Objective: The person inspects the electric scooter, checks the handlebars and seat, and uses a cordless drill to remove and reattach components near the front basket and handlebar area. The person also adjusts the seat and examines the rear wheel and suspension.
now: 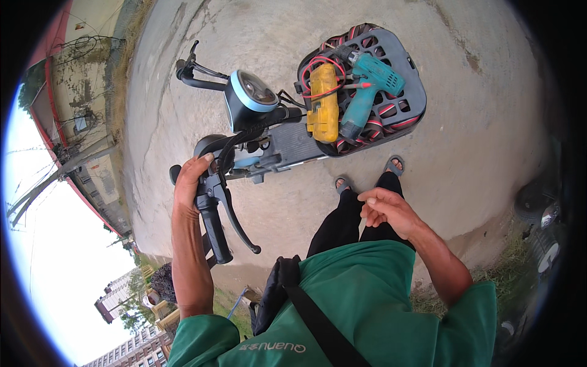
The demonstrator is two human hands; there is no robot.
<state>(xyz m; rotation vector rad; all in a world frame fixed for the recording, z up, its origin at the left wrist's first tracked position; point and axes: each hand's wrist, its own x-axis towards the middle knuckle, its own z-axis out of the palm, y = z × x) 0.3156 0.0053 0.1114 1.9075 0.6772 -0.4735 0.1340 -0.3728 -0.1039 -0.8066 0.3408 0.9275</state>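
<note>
My left hand is wrapped round the handlebar of a small electric scooter, next to the black brake lever. In front of my body my right hand hangs in the air, its fingers loosely bent and apart, with nothing visible in them. A round display with a pale blue rim sits at the middle of the bars. Beyond the dark footboard is a black plastic basket. On top of it lie a teal cordless drill and a yellow multimeter with red test leads.
Striped red, white and black straps show through the basket's holes. Concrete ground surrounds the scooter. A worn wall runs along the left, and a dark vehicle part stands at the right edge. My sandalled feet are beside the basket.
</note>
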